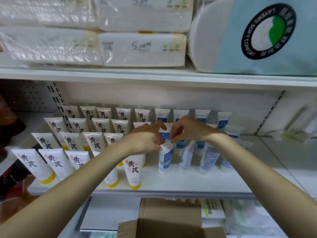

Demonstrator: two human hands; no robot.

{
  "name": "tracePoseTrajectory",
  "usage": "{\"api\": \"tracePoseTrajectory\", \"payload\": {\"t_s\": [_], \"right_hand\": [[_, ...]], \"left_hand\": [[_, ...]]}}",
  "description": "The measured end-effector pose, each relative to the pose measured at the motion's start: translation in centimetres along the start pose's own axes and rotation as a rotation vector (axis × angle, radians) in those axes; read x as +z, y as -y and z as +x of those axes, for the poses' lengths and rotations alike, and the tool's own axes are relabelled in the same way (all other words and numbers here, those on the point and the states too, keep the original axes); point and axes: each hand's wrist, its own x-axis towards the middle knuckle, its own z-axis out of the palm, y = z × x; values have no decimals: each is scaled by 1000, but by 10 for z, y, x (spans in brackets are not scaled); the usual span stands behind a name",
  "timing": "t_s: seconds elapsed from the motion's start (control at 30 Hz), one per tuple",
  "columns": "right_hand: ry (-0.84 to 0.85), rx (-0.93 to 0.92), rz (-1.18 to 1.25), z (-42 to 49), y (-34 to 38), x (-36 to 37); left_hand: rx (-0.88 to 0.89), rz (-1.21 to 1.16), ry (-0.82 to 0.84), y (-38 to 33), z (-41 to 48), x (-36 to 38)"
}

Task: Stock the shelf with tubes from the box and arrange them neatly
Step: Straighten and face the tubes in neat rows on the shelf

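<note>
A white and blue tube [165,160] stands cap-down at the front of the blue rows on the middle shelf [188,184]. My left hand [145,140] and my right hand [187,129] both pinch its crimped top end. Several more blue tubes [208,158] stand to its right and behind it. White tubes with yellow caps and black characters [133,170] fill the shelf's left half in rows. An open cardboard box [169,219] sits below the shelf, at the bottom centre; its inside is dark.
Packs of tissue paper [142,48] and a large roll pack with a round logo [267,31] fill the upper shelf. The right part of the middle shelf is bare white. Packaged goods [212,210] lie on the lower shelf beside the box.
</note>
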Motion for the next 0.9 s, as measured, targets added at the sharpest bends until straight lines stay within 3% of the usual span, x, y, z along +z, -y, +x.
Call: {"api": "tracePoseTrajectory", "payload": {"t_s": [0.43, 0.63, 0.9], "right_hand": [[-42, 20, 40, -22, -11, -12], [55, 62, -57, -40, -30, -29], [-12, 83, -117, -33, -34, -15]], "left_hand": [[-35, 120, 38, -9, 12, -4], [-63, 198, 108, -5, 21, 8], [-67, 268, 104, -5, 26, 7]]}}
